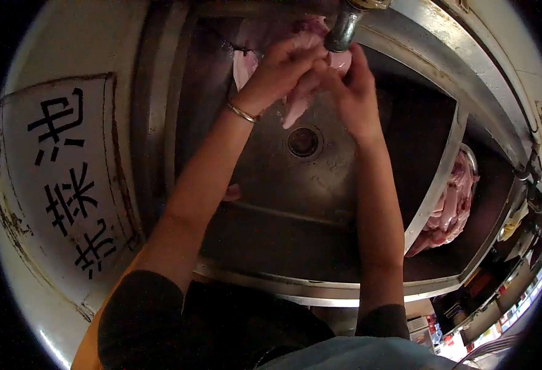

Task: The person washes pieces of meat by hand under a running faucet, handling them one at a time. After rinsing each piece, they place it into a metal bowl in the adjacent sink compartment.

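Fingers on raw meat under a metal spout

Left hand [286,68] has its fingers curled closed in a pinch on a long piece of raw meat [301,95]. Right hand [354,98] has its fingers bent round the meat's glossy upper end, thumb pressed in from the other side; the grip is probably firm, though the dim light blurs the fingertips. The pale pink piece hangs just above or against the sink floor, its tapered tip near the one round drain [303,142].

One metal spout [342,34] stands right over the hands. One metal bracelet [243,113] circles the left wrist. Beyond that wrist lies a second, paler meat piece [244,66]; a small pink bit [232,192] shows beside the left forearm.

Right of the steel sink [320,191], across a metal divider [434,185], a second basin [394,271] holds a heap of raw meat [449,206] in one rimmed bowl [469,158]. On the left, a white sign [64,179] carries three black handwritten characters, 洗菜池, turned sideways. Small print on packages [423,330] at lower right is unreadable.
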`<state>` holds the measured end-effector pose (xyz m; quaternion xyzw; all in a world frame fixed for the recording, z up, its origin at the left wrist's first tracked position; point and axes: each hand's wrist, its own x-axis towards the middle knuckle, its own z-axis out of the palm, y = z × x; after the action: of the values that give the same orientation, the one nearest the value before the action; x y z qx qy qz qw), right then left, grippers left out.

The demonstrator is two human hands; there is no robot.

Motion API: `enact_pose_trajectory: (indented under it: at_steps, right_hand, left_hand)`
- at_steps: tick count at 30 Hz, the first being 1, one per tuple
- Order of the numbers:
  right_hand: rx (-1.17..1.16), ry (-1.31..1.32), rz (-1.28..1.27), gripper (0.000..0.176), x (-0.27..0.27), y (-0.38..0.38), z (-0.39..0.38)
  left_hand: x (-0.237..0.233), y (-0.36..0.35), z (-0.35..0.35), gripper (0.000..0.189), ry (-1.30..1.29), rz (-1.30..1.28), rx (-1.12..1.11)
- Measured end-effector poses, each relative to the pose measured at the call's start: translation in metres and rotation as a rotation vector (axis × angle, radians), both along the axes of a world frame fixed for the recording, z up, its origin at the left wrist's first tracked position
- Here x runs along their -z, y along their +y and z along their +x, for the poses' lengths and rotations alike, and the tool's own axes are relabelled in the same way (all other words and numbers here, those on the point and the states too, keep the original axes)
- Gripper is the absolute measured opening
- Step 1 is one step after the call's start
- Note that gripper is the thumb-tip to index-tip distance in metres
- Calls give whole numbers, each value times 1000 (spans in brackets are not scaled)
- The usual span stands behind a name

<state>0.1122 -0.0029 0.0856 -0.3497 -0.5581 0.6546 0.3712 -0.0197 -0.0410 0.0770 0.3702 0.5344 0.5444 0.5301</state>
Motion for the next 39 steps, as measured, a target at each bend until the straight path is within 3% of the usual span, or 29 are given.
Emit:
enact_pose_trajectory:
  at_steps: [4,6,7,10,12,13,15,19,21,22,24,25,28,31,33,36,37,38,39]
  right_hand:
    - [20,-173,114,33,-3,10,4]
    - [170,-218,370,28,-13,12,2]
    - [170,-217,370,28,-16,12,0]
    - [216,-137,373,28,-18,14,-2]
    - [186,58,276,27,-10,21,-1]
    - [185,57,275,27,-8,22,2]
    - [140,125,39,25,-13,21,4]
    - [92,108,12,22,-7,16,-7]
    - [75,130,-30,21,0,17,-10]
    - [54,151,-75,19,2,17,-11]
    - [63,179,-9,19,2,12,-12]
    - [46,191,-51,20,1,9,-12]
    - [15,221,-116,25,-9,-1,-15]
    - [-52,163,-111,30,-9,0,-12]
    - [-113,90,-82,33,-3,4,-6]
    - [-96,-7,122,37,-1,15,2]
    - [-50,49,78,37,-4,18,7]
    - [-4,102,30,38,-12,17,10]
    - [13,260,-138,36,-27,12,10]
  left_hand:
    - [7,14,6,24,104,161,-103]
    - [21,23,4,24,308,376,-164]
    - [27,25,3,24,309,376,-164]
    - [29,29,1,24,437,245,-75]
    - [36,31,-4,25,198,226,146]
    - [42,34,-11,25,197,225,145]
    - [45,36,-26,32,338,89,406]
    - [21,12,-31,36,584,-164,396]
    - [44,-7,-44,43,-27,-347,325]
    - [67,-13,-42,43,-26,-347,327]
    - [105,-22,-38,42,-672,-35,-131]
    - [113,-21,-39,42,-674,-33,-133]
    - [107,-13,-27,38,-461,-58,-223]
    - [64,12,-6,36,-315,9,-263]
    - [53,22,7,38,194,318,-269]
    - [37,22,28,37,250,319,-435]
    - [40,23,30,33,-56,212,-418]
    - [44,22,28,33,-59,212,-421]
    - [48,20,26,32,178,226,-459]
